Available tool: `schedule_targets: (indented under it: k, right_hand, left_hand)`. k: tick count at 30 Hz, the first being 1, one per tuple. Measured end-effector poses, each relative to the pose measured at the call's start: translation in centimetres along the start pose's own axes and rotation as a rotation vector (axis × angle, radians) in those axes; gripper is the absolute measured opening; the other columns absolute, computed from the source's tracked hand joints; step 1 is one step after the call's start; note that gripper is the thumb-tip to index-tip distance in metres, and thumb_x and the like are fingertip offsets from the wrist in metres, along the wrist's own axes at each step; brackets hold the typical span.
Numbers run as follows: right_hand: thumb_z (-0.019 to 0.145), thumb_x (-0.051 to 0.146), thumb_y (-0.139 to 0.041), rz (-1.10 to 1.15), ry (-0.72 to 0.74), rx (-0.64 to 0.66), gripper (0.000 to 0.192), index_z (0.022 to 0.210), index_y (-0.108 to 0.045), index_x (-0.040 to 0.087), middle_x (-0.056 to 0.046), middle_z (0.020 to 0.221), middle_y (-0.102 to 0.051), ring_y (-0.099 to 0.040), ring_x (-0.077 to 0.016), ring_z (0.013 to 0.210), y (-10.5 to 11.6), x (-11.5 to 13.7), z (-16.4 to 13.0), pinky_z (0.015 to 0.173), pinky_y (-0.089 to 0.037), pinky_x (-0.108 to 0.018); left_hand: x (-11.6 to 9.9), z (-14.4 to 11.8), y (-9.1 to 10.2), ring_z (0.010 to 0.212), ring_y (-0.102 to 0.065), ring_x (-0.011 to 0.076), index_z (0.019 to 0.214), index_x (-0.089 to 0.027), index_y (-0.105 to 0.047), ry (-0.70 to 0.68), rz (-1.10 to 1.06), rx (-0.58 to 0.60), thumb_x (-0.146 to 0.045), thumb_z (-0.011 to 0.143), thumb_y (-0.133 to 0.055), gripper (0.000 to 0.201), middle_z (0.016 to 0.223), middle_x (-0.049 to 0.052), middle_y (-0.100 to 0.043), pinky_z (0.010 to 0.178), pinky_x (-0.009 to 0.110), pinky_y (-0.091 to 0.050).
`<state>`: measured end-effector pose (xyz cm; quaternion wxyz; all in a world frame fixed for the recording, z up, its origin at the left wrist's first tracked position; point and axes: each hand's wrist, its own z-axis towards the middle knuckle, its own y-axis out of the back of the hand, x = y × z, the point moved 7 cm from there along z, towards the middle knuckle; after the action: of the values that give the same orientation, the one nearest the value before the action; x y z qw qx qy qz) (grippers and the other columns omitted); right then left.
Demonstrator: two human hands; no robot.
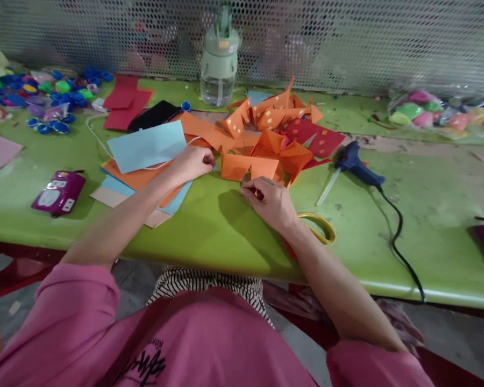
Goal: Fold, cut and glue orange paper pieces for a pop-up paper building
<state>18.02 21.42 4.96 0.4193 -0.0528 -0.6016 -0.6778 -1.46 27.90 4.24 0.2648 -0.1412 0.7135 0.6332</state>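
Left hand (197, 161) and right hand (272, 200): each grip narrow, whether holding anything unclear. Orange paper (263, 167) sits on the table (201, 231), at the right's twelve o'clock, the left's three.

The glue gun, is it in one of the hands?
No, the blue glue gun lies on the green table, off to the right of the right hand.

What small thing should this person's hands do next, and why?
Perhaps bring the left hand a little to the right, to steady the near orange folded paper. Its fingers sit just left of that piece, with the right hand close by its near edge. Whether either hand pinches something small, I can't tell.
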Motion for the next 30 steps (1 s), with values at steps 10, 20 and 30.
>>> schedule_targets:
  k: [10, 20, 30]
  right_hand:
    - [0.094, 0.033, -0.055, 0.021, -0.014, 0.021, 0.019, 0.089, -0.069, 0.02, -0.007, 0.087, -0.07, -0.059, -0.0148, 0.068, 0.3, 0.1, 0.1, 0.064, -0.045, -0.028]
    - [0.092, 0.031, -0.056, 0.026, 0.003, 0.009, 0.018, 0.088, -0.069, 0.02, -0.007, 0.086, -0.07, -0.059, -0.0152, 0.067, 0.3, 0.3, 0.2, 0.065, -0.045, -0.028]
    - [0.091, 0.03, -0.055, 0.017, 0.013, -0.02, 0.018, 0.088, -0.069, 0.021, -0.006, 0.087, -0.071, -0.057, -0.0144, 0.065, 0.4, 0.1, 0.2, 0.064, -0.045, -0.028]
  left_hand:
    - [-0.1, -0.4, 1.9, 0.079, -0.064, 0.0187, 0.078, -0.018, -0.071, 0.031, -0.036, -0.083, -0.022, 0.081, -0.067, 0.006, 0.081, 0.004, -0.072, 0.08, 0.031, -0.046]
    - [0.0, -1.3, 1.5, 0.094, -0.065, 0.0205, 0.107, -0.015, -0.073, -0.151, 0.131, -0.009, -0.018, 0.086, -0.062, 0.024, 0.103, 0.009, -0.072, 0.088, 0.031, -0.047]
    - [0.2, -5.7, -0.6, 0.102, -0.06, 0.0223, 0.129, -0.019, -0.065, -0.259, 0.432, -0.091, -0.013, 0.097, -0.039, 0.042, 0.113, 0.013, -0.064, 0.092, 0.034, -0.046]
